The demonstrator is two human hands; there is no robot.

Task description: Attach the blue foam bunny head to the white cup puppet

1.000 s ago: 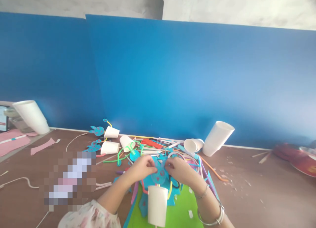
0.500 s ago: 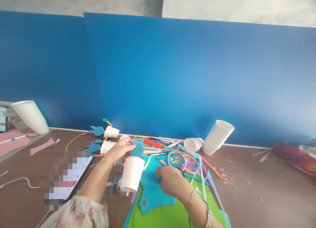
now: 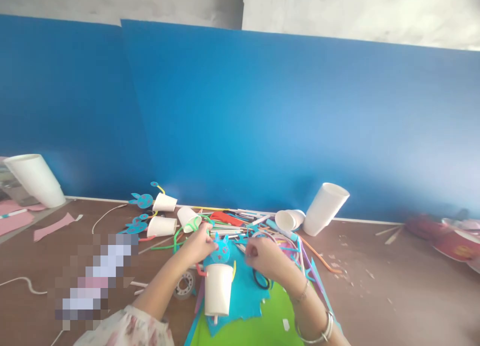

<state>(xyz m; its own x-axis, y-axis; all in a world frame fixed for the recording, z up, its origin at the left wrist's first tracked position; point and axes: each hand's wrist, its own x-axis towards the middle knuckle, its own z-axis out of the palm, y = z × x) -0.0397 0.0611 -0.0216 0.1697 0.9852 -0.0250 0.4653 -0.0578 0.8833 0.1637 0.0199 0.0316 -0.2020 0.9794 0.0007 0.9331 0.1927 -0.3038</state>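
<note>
A white paper cup (image 3: 218, 290) hangs upside down over the mat, with a red bent straw on its left, a yellow one on its right and a short white stick below. Above it stands a blue rabbit-head cut-out (image 3: 220, 251) with drawn marks. My left hand (image 3: 200, 243) pinches the cut-out's left edge. To the right of the rabbit, my right hand (image 3: 268, 258) is closed with fingertips together; what it holds, if anything, is hidden. Beneath both lie a ragged blue sheet (image 3: 245, 291) and black-handled scissors (image 3: 261, 281), partly covered by my right hand.
Two similar rabbit cups (image 3: 164, 202) lie at the back left, near a loose cup (image 3: 188, 219). A tape roll (image 3: 183, 285) sits left of the green sheet (image 3: 275, 316). Straws and red scissors (image 3: 227, 218) are heaped behind. A tall cup stack (image 3: 325, 208) leans right; a phone-like blurred shape lies left.
The rabbit cup has moved right and slightly down and turned, so its red straw now shows. My left hand has shifted with it, uncovering the loose cup; my right hand has moved slightly right.
</note>
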